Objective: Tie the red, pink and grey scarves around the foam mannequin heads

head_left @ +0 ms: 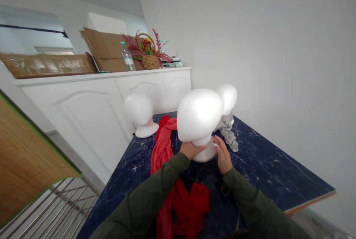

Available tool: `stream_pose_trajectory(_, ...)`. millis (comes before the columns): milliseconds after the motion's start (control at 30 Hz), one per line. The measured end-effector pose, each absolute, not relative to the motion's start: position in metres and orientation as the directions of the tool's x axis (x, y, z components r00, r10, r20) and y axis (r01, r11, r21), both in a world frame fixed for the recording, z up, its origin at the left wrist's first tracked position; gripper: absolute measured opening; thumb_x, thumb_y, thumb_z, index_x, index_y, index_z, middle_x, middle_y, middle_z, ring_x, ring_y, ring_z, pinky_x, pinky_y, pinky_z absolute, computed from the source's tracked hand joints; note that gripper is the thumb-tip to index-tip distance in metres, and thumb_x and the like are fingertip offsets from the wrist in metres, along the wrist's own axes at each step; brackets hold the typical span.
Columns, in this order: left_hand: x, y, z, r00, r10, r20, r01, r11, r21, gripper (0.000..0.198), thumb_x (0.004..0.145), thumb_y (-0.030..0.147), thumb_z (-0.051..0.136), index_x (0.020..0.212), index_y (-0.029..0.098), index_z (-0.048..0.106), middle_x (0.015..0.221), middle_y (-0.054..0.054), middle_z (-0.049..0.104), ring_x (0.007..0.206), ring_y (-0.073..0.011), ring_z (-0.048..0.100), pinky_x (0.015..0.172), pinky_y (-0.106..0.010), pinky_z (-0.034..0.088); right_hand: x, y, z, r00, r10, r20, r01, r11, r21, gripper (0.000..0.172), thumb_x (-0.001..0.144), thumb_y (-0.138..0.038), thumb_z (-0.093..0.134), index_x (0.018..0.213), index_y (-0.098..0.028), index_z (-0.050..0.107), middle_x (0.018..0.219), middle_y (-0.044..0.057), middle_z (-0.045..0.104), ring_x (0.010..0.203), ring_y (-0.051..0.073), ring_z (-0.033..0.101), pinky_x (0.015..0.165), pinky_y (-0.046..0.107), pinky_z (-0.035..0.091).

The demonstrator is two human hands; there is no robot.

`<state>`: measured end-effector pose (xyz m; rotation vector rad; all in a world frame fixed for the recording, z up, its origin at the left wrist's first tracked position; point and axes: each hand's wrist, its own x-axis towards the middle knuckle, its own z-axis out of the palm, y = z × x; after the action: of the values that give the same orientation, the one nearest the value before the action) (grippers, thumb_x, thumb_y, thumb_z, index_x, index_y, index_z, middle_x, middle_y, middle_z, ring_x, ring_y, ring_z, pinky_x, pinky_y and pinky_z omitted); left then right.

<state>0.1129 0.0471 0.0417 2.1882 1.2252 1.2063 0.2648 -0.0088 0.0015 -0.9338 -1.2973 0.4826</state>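
Observation:
A white foam mannequin head (198, 114) stands upright on the dark blue marbled table in front of me. My left hand (191, 150) grips its neck from the left, the thumb laid across the front; the other fingers are mostly hidden. On the neck's right side is my right hand (223, 156), its fingers stretched out and apart, the tips at or very near the surface. A coral-pink scarf (162, 146) runs along the table at the left, beside and under my left forearm. Between my forearms lies a bunched red cloth (191, 205).
Two more white mannequin heads stand behind, one at left (139, 109) and one at right (228, 98), with grey cloth (226, 131) by the right one. A white cabinet (91, 120) carries cardboard, a bottle (128, 58) and a flower basket (150, 62). A metal rack (66, 209) stands left.

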Motion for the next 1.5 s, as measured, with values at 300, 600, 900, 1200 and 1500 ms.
stream_pose_trajectory(300,-0.053,0.054,0.069,-0.335,0.82,0.464,0.843,0.04,0.537,0.067,0.056,0.051,0.062,0.104,0.006,0.054,0.112,-0.017,0.055,0.11,-0.0309,0.046,0.093,-0.037,0.037,0.255,-0.008,-0.003,0.244,0.846,0.475,0.222,0.428,-0.876,0.04,0.084,-0.034,0.036,0.12,-0.018,0.038,0.108,0.01,0.056,0.101,0.018,0.051,0.09,0.036,0.037)
stream_pose_trajectory(600,-0.121,0.073,0.019,-0.536,0.776,0.331,0.78,0.306,0.546,0.089,0.051,0.061,0.058,0.111,-0.003,0.047,0.116,-0.025,0.049,0.107,-0.0359,0.046,0.09,-0.039,0.039,0.254,-0.004,-0.01,0.167,0.927,0.335,0.353,0.261,-0.899,0.039,0.08,-0.034,0.038,0.114,-0.016,0.043,0.098,0.007,0.058,0.093,0.018,0.054,0.086,0.034,0.038)
stream_pose_trajectory(900,-0.121,0.078,0.005,-0.464,0.796,0.389,0.853,0.282,0.44,0.089,0.052,0.064,0.053,0.109,-0.004,0.046,0.107,-0.026,0.053,0.1,-0.0367,0.05,0.085,-0.039,0.04,0.257,-0.002,-0.013,0.121,0.956,0.269,0.503,0.174,-0.846,0.033,0.076,-0.035,0.041,0.101,-0.016,0.055,0.078,0.004,0.061,0.074,0.017,0.056,0.073,0.032,0.043)
stream_pose_trajectory(1200,-0.076,0.039,0.003,-0.555,0.715,0.424,0.79,0.293,0.539,0.104,0.054,0.052,0.058,0.124,-0.013,0.018,0.125,-0.034,0.029,0.119,-0.0405,0.027,0.095,-0.046,0.027,0.256,-0.004,-0.016,0.046,0.942,0.332,0.513,0.263,-0.817,0.022,0.072,-0.026,0.047,0.089,-0.018,0.06,0.083,0.005,0.064,0.078,0.017,0.058,0.076,0.033,0.045)
stream_pose_trajectory(1500,0.02,-0.018,-0.006,0.473,0.797,0.375,0.758,-0.585,0.288,0.053,0.077,0.039,0.044,0.125,0.017,0.038,0.132,-0.01,0.037,0.123,-0.024,0.029,0.103,-0.044,0.021,0.294,0.054,-0.002,0.363,0.673,0.644,0.704,0.254,-0.663,0.036,0.072,-0.027,0.045,0.102,-0.01,0.055,0.102,0.014,0.056,0.096,0.022,0.05,0.087,0.039,0.038)
